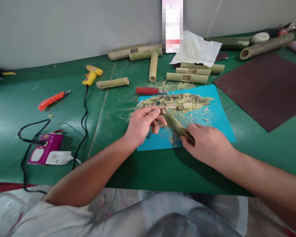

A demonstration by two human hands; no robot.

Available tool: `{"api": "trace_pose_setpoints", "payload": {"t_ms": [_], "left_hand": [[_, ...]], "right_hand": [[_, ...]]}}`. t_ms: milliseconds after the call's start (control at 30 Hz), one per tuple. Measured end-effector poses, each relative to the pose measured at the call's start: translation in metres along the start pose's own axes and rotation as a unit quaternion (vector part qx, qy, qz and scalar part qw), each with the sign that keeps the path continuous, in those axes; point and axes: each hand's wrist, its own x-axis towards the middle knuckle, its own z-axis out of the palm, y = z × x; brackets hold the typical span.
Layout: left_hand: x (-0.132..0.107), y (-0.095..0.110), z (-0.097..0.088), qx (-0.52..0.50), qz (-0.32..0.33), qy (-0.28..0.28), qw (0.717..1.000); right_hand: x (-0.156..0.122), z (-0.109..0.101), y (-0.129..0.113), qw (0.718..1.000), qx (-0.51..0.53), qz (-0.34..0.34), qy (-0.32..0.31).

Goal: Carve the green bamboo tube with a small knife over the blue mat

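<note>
My right hand (207,143) grips the near end of a short green bamboo piece (176,125) that lies slanted over a blue mat (212,118). My left hand (141,123) pinches the far end of the same piece, fingers curled around it. Just beyond the hands, a heap of bamboo chips and shavings (177,101) covers the mat's far edge. A red-handled knife (150,91) lies behind that heap.
Several cut bamboo tubes (187,77) lie across the green table (128,171) behind the mat. A yellow glue gun (91,75), an orange cutter (53,99) and a purple power strip (45,153) with cables sit at left. Dark sandpaper sheet (266,89) lies at right, white paper (197,49) at back.
</note>
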Motion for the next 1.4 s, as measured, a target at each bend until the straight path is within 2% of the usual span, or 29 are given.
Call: {"api": "trace_pose_setpoints", "payload": {"t_ms": [100,433,633,800,900,967,1067,1133,1233,1400], "left_hand": [[0.001,-0.002,0.000,-0.014,-0.020,-0.005,1.000],[0.001,-0.002,0.002,-0.026,-0.020,-0.011,0.999],[0.001,-0.004,0.002,0.003,-0.026,-0.001,1.000],[0.000,-0.004,0.001,0.027,-0.012,-0.009,1.000],[0.000,-0.005,0.000,0.098,0.035,-0.006,0.995],[0.000,-0.006,-0.002,0.192,0.110,0.005,0.975],[0.001,-0.008,-0.005,0.330,0.246,0.013,0.912],[0.001,-0.008,-0.006,0.381,0.299,0.005,0.875],[0.002,-0.009,-0.005,0.412,0.327,-0.002,0.850],[0.004,-0.011,-0.003,0.419,0.344,-0.014,0.840]], "right_hand": [[0.000,0.000,0.000,1.000,-0.003,0.000,0.002],[0.000,-0.003,0.000,1.000,-0.019,0.009,-0.002],[0.000,-0.003,-0.001,1.000,-0.016,0.007,0.003],[0.000,-0.001,0.000,1.000,-0.013,0.002,0.014],[0.000,0.000,0.000,1.000,-0.013,0.001,0.014],[0.000,-0.001,0.000,1.000,-0.015,0.002,0.011],[0.001,-0.003,-0.002,1.000,-0.017,0.005,0.002],[0.001,-0.004,-0.003,1.000,-0.015,0.005,-0.001],[0.001,-0.004,-0.003,1.000,-0.013,0.005,-0.003],[0.001,-0.003,-0.003,1.000,-0.017,0.008,-0.004]]}}
